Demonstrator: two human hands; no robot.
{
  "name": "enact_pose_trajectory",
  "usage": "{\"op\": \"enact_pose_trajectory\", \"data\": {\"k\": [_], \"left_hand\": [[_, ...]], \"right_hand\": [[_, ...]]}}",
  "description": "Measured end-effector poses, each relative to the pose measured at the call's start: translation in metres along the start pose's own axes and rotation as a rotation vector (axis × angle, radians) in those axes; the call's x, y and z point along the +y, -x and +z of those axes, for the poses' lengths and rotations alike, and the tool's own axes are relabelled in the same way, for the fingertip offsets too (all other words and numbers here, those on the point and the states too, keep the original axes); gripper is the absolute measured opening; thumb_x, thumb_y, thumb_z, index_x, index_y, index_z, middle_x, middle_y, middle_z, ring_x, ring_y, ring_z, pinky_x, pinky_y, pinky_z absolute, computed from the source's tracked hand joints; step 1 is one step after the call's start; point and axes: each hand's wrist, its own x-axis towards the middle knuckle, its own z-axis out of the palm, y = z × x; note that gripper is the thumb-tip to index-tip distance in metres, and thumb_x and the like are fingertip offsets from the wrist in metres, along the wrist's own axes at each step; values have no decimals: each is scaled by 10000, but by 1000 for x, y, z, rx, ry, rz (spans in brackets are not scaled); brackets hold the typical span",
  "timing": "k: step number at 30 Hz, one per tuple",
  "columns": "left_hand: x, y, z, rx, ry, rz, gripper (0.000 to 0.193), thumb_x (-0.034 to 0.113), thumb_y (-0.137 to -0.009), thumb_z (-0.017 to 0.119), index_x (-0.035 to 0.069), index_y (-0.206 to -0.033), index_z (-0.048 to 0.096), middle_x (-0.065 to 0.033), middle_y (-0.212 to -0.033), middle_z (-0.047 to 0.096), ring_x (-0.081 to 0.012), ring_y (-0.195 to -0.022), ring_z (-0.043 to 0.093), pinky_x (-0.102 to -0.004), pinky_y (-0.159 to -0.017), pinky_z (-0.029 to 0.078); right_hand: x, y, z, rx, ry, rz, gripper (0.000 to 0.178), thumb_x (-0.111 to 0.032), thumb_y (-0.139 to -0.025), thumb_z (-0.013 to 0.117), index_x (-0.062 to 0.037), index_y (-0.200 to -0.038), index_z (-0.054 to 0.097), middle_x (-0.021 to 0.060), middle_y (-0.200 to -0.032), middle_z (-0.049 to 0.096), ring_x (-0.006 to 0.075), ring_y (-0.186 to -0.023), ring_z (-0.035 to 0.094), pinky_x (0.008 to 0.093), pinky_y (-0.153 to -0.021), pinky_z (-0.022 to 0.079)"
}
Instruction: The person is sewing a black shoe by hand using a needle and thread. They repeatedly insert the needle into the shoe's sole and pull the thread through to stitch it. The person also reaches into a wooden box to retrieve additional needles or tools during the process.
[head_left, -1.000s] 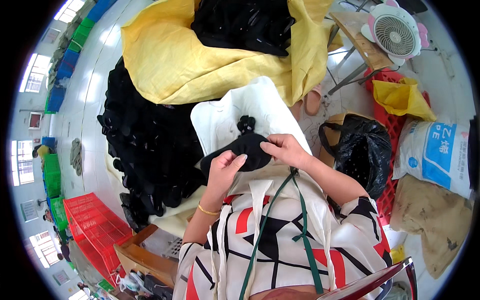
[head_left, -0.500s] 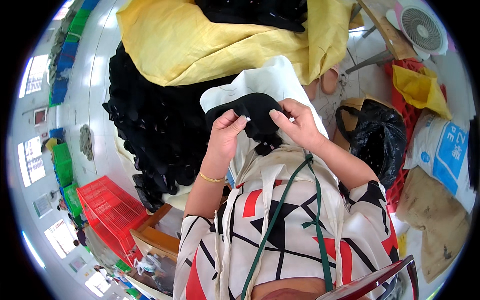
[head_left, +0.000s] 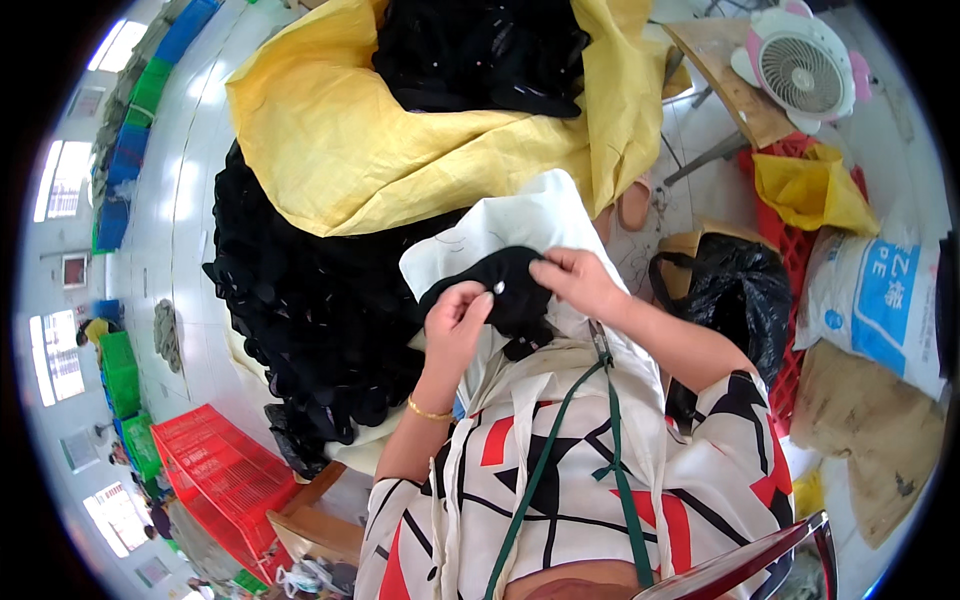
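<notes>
One left hand (head_left: 456, 322) and one right hand (head_left: 582, 283) pinched a curved black cloth piece (head_left: 520, 298) between closed fingertips (head_left: 479, 308) over white lap cloth (head_left: 545, 208); crinkled yellow sheeting (head_left: 330, 110) and glossy tiled floor (head_left: 200, 180) lay beyond.

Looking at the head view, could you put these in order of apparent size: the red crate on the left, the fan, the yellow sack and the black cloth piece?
1. Yellow sack, clearly largest
2. Red crate
3. Fan and black cloth piece: too alike to rank, the cloth being partly covered
</notes>
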Motion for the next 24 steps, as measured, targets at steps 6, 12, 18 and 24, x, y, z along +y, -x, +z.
{"op": "enact_pose_trajectory", "data": {"k": [6, 12, 18, 24], "left_hand": [[1, 43, -53, 423, -118, 42, 87, 85, -927, 637, 6, -930, 674, -25, -855, 656, -83, -803, 598, -249, -752, 490], [-69, 99, -43, 484, -221, 83, 238, 255, -859, 683, 28, -791, 668, -126, -690, 593, -222, -651, 590, -358, -604, 457], [-93, 145, -43, 481, 135, -262, 305, 244, -911, 668, 4, -733, 610, -10, -639, 559, -83, -597, 460, -274, -548, 396], [-119, 151, -73, 477, 305, -409, 353, 308, -959, 640, 40, -729, 634, 25, -660, 572, -53, -607, 459, -248, -548, 394]], "right_hand": [[-94, -111, -47, 280, -22, -239, 399, -403, -958, 594, -14, -1039, 627, 97, -933, 658, 200, -893, 648, 324, -829, 496], [-58, -125, 11, -125, -124, -167, 493, -394, -1030, 504, 47, -1228, 602, 29, -957, 606, 92, -866, 563, 249, -797, 475], [-57, -16, 151, -826, -20, -86, 506, -373, -1067, 390, 72, -1151, 617, 86, -853, 616, 157, -783, 606, 288, -750, 491], [-151, 34, 252, -1968, -256, -134, 887, -658, -977, 341, 170, -1160, 601, 184, -941, 693, 273, -799, 651, 338, -727, 499]]}}
